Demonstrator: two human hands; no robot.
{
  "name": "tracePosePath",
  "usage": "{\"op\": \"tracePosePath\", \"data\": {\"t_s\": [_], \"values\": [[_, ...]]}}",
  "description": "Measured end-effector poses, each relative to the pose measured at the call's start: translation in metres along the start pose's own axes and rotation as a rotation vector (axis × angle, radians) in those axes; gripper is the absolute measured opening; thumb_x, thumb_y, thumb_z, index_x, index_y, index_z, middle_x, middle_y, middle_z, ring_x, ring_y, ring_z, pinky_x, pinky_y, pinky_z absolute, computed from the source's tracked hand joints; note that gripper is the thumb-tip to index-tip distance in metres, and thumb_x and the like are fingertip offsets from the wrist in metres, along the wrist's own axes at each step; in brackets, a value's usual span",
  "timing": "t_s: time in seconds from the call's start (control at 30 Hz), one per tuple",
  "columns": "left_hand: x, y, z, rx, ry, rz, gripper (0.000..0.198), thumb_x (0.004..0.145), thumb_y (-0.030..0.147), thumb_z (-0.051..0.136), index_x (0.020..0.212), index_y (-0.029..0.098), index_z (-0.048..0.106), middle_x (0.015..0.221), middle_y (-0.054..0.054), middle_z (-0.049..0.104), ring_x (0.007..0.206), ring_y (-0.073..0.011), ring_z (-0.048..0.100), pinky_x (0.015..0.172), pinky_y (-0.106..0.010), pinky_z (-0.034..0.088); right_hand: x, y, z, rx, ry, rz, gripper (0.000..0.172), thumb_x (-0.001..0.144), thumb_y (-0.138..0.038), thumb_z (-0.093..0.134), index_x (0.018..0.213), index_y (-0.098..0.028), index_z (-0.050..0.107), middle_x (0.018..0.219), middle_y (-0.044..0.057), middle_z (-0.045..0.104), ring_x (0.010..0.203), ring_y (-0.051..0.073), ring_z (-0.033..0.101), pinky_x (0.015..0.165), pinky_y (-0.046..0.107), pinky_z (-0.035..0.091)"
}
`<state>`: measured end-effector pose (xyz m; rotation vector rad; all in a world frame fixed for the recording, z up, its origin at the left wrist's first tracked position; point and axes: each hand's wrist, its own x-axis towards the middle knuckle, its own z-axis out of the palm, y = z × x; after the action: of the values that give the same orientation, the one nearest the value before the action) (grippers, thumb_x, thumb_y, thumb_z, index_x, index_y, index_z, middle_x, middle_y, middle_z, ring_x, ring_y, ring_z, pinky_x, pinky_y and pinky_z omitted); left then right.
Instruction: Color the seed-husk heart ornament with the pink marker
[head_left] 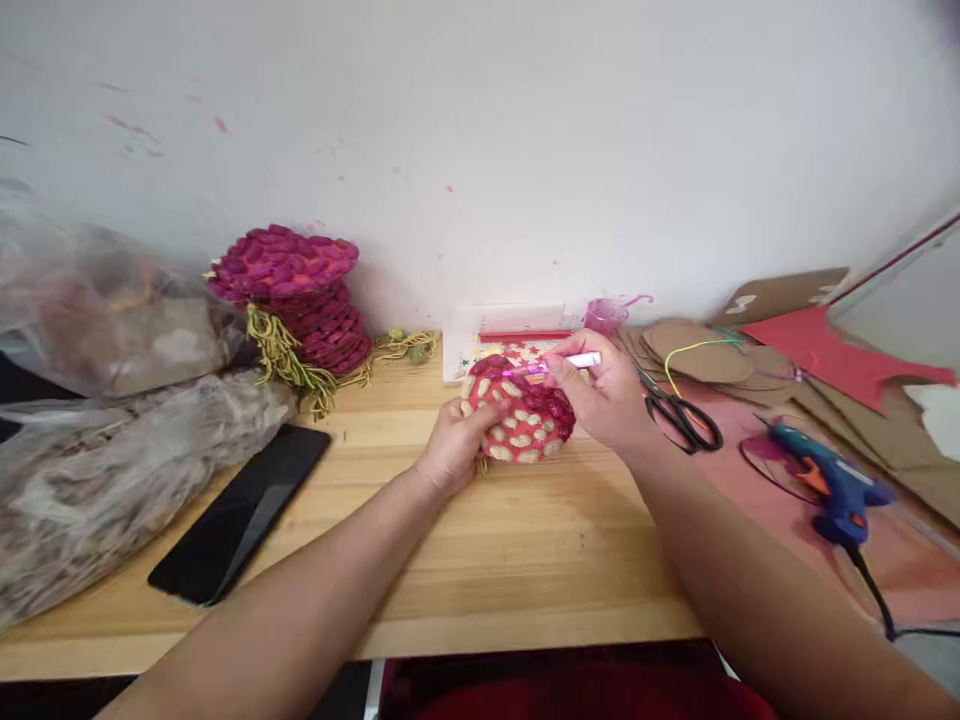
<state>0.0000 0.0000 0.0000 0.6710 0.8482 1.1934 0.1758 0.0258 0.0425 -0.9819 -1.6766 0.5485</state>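
Note:
My left hand [455,440] grips the lower left of a round red disc [525,425] covered with peanut shells, its thumb lying over the face. Shells along the top and right edge are painted dark pink; the others are pale and bare. My right hand [600,395] is closed around a paintbrush [585,360] with a white handle end, whose pink tip touches the upper part of the disc. Behind the disc stands a white box [454,350] with a red strip and star patterns. A small cup [604,315] stained with pink paint sits behind my right hand.
On the left lie a black phone [240,515], a plastic bag of peanuts [150,480] and stacked pink peanut-covered discs [285,265] with yellow-green yarn [281,360]. On the right are black scissors [684,420], a blue glue gun [840,490], cardboard circles [697,350] and red paper [825,350].

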Motion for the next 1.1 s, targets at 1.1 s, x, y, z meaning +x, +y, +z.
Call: {"op": "tracePosePath", "data": {"t_s": [1.1], "values": [[0.000, -0.003, 0.000, 0.012, -0.027, 0.053, 0.045, 0.055, 0.037, 0.095, 0.086, 0.011, 0.075, 0.083, -0.012, 0.080, 0.072, -0.0261, 0.077, 0.071, -0.037, 0.063, -0.007, -0.013, 0.003, -0.173, 0.030, -0.091, 0.017, 0.093, -0.034, 0.062, 0.083, -0.021, 0.061, 0.077, 0.002, 0.067, 0.072, 0.016, 0.060, 0.068, 0.031, 0.044]]}}
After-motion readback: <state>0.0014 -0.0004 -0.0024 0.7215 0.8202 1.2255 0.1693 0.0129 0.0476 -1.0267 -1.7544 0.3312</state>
